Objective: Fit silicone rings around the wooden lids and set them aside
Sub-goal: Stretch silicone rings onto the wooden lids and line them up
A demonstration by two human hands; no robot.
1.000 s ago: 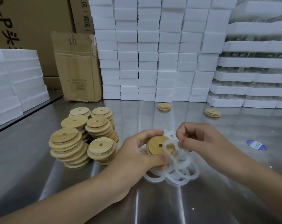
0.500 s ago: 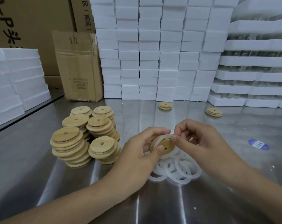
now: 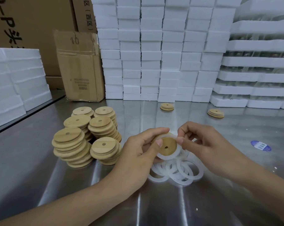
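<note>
I hold one wooden lid [image 3: 168, 146] in my left hand [image 3: 138, 154], thumb on its face and fingers behind, just above the pile of loose rings [image 3: 178, 171] on the steel table [image 3: 203, 201]. A silicone ring [image 3: 170, 156] is already around most of the lid's edge. My right hand [image 3: 201, 141] pinches the ring at the top right of the lid, where it seems not fully seated. So the step in hand is the fitting itself, almost finished. Next I judge I must press this last part into place. Then the lid goes aside; two lids [image 3: 166, 106] lie far behind the pile, and the lid stacks [image 3: 86, 134] stand left of it.
</note>
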